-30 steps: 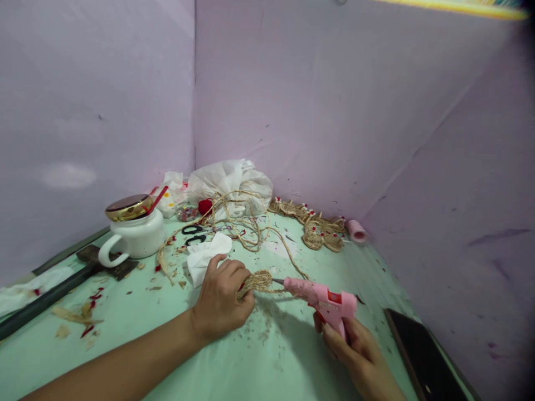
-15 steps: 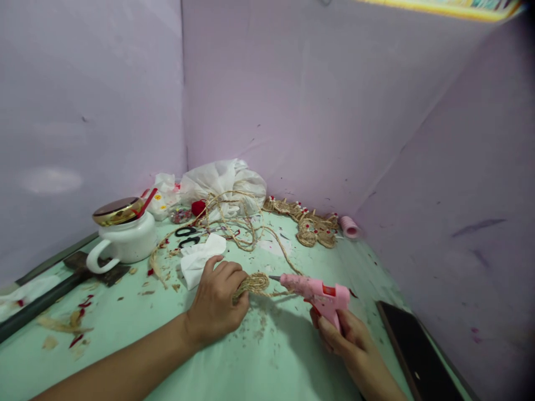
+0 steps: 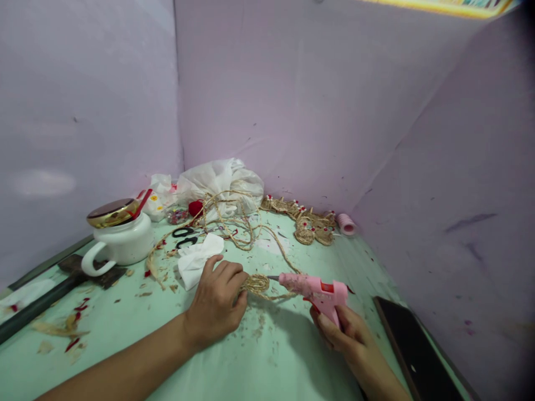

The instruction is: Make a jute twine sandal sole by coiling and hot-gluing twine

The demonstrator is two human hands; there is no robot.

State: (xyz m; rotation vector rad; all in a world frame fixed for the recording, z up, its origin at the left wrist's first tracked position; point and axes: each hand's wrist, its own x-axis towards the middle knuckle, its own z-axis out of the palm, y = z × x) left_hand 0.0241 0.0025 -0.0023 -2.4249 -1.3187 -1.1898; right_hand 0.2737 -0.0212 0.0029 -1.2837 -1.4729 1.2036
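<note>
Pinching the coil (image 3: 257, 283) between fingers, the left hand (image 3: 218, 301) likely steadied it; the right hand (image 3: 349, 337) wrapped its fingers round the gun (image 3: 311, 288), its nozzle (image 3: 273, 278) aimed toward nine o'clock.

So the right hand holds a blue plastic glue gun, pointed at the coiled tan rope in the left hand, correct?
Not quite: the head view shows a pink plastic glue gun, not a blue one. The right hand does hold it, pointed at the coiled tan rope in the left hand.
</note>
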